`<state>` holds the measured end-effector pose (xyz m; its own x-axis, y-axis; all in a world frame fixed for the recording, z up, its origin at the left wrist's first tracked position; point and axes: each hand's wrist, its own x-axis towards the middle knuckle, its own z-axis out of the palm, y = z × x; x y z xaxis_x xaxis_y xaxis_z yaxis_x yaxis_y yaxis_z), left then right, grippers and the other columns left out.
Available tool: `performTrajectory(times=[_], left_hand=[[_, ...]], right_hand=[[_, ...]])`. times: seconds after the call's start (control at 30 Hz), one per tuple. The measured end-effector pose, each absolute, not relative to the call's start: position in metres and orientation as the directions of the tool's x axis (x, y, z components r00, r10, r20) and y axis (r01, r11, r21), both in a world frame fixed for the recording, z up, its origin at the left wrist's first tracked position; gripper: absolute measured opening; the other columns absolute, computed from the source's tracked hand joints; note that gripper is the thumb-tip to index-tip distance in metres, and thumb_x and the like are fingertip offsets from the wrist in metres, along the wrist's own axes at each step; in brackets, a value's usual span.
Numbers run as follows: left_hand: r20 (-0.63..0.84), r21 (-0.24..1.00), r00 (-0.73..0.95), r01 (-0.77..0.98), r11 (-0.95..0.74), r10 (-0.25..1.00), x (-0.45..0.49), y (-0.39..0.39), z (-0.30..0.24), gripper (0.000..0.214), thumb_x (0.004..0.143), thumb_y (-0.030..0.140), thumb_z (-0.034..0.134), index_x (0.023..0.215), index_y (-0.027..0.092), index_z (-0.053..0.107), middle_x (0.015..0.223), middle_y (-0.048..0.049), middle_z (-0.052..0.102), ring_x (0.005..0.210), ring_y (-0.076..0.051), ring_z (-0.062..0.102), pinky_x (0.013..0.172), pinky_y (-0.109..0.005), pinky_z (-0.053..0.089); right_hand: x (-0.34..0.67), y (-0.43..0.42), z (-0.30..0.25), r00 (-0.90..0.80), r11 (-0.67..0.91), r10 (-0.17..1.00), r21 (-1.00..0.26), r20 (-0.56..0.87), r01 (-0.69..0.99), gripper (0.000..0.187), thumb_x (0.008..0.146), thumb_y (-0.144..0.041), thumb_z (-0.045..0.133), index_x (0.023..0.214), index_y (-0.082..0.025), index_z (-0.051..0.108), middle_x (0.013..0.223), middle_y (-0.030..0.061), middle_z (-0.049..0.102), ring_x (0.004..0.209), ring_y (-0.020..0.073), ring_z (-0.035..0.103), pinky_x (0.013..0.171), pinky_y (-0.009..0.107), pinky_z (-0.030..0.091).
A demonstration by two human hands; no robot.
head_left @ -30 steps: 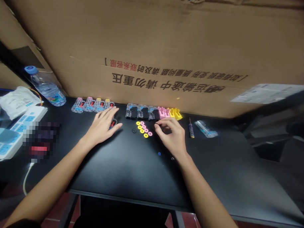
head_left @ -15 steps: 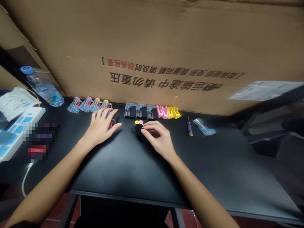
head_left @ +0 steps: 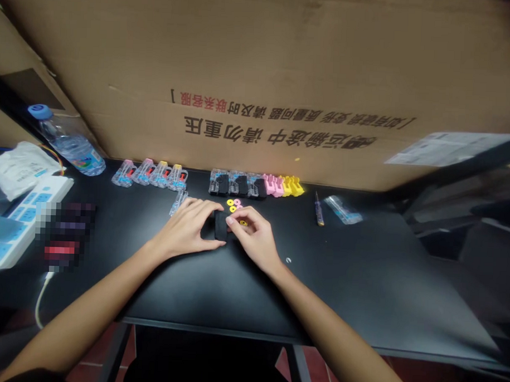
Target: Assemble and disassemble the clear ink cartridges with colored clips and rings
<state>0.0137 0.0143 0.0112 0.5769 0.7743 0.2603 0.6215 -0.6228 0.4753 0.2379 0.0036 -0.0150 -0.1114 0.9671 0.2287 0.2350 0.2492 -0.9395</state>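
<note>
A small black plastic block is between my two hands at the middle of the table. My left hand grips it, index finger at the far edge and thumb at the near edge. On its right side, the thumb and fingertips of my right hand pinch together against the block. Just beyond lie several small yellow rings and pink rings, partly covered by my right hand. A clear plastic housing rests behind my left hand, its near part hidden.
Along the back are clear housings with red parts, clear-and-black housings, pink pieces and yellow pieces. A screwdriver and clear piece lie right. A bottle and power strip stand left.
My left hand has moved right, from beside the clear housing onto the black block. The block has shifted left and nearer to me. More rings and a small white piece now show.
</note>
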Motion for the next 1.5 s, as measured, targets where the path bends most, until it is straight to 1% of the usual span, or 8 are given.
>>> performTrajectory(times=[0.13,0.23,0.33,0.43,0.8,0.93,1.1,1.5], left_hand=[[0.252,0.403,0.567,0.675,-0.618,0.784,0.001,0.023,0.015,0.057,0.090,0.050,0.082,0.135,0.023,0.061,0.134,-0.0105,0.074,0.120,-0.033,0.067,0.114,-0.049,0.042],[0.243,0.361,0.563,0.703,-0.612,0.790,-0.007,0.028,0.017,0.055,0.089,0.047,0.082,0.134,0.022,0.062,0.133,-0.0105,0.074,0.120,-0.033,0.066,0.117,-0.050,0.040],[0.238,0.340,0.564,0.714,-0.611,0.791,-0.009,0.030,0.017,0.055,0.089,0.046,0.083,0.134,0.022,0.062,0.132,-0.0103,0.074,0.119,-0.032,0.066,0.119,-0.050,0.038],[0.233,0.332,0.568,0.716,-0.614,0.789,-0.008,0.029,0.015,0.055,0.089,0.046,0.083,0.134,0.022,0.061,0.133,-0.0101,0.074,0.120,-0.032,0.066,0.120,-0.050,0.037],[0.222,0.361,0.573,0.703,-0.612,0.789,-0.008,0.030,0.009,0.057,0.088,0.046,0.084,0.134,0.022,0.060,0.133,-0.0102,0.073,0.125,-0.033,0.066,0.123,-0.053,0.033],[0.231,0.386,0.596,0.670,-0.635,0.769,-0.003,0.027,0.008,0.056,0.090,0.045,0.083,0.134,0.021,0.059,0.133,-0.0100,0.074,0.125,-0.031,0.068,0.125,-0.052,0.033],[0.248,0.407,0.648,0.605,-0.684,0.720,0.005,0.022,0.005,0.057,0.091,0.045,0.082,0.137,0.021,0.059,0.132,-0.0097,0.074,0.125,-0.030,0.069,0.126,-0.051,0.032],[0.283,0.417,0.693,0.534,-0.736,0.663,0.009,0.020,0.003,0.052,0.093,0.042,0.080,0.136,0.022,0.058,0.136,-0.0102,0.073,0.129,-0.029,0.068,0.127,-0.051,0.032]], right_hand=[[0.250,0.010,-0.017,-0.227,0.453,0.890,-0.718,0.395,0.528,0.019,0.107,-0.035,0.060,0.109,-0.026,0.077,0.110,0.0109,0.074,0.102,0.0278,0.070,0.094,0.046,0.062],[0.255,0.013,-0.021,-0.338,0.513,0.852,-0.514,0.399,0.688,0.028,0.107,-0.029,0.062,0.130,-0.027,0.077,0.129,0.0139,0.072,0.117,0.0340,0.063,0.101,0.054,0.056],[0.254,0.012,-0.025,-0.426,0.540,0.836,-0.374,0.347,0.754,0.032,0.107,-0.032,0.062,0.136,-0.029,0.076,0.144,0.0143,0.068,0.128,0.0391,0.055,0.104,0.061,0.050],[0.252,0.010,-0.025,-0.483,0.577,0.812,-0.333,0.326,0.746,0.028,0.110,-0.032,0.059,0.129,-0.030,0.080,0.139,0.0123,0.072,0.128,0.0380,0.055,0.105,0.060,0.046],[0.255,0.003,-0.005,-0.516,0.451,0.853,-0.603,0.076,0.658,0.009,0.097,-0.025,0.078,0.103,-0.025,0.071,0.114,0.0068,0.076,0.113,0.0303,0.059,0.102,0.047,0.043],[0.253,0.005,-0.006,-0.467,0.423,0.871,-0.719,0.154,0.551,0.007,0.095,-0.023,0.078,0.093,-0.025,0.071,0.097,0.0037,0.079,0.101,0.0265,0.066,0.102,0.046,0.045],[0.248,0.007,-0.012,-0.256,0.338,0.933,-0.853,0.251,0.397,0.006,0.095,-0.031,0.076,0.094,-0.026,0.076,0.094,0.0046,0.079,0.092,0.0250,0.069,0.087,0.040,0.054],[0.237,0.005,-0.014,-0.207,0.136,0.973,-0.977,0.101,0.164,0.024,0.088,-0.039,0.080,0.101,-0.023,0.067,0.089,0.0025,0.073,0.076,0.0178,0.067,0.073,0.034,0.055]])
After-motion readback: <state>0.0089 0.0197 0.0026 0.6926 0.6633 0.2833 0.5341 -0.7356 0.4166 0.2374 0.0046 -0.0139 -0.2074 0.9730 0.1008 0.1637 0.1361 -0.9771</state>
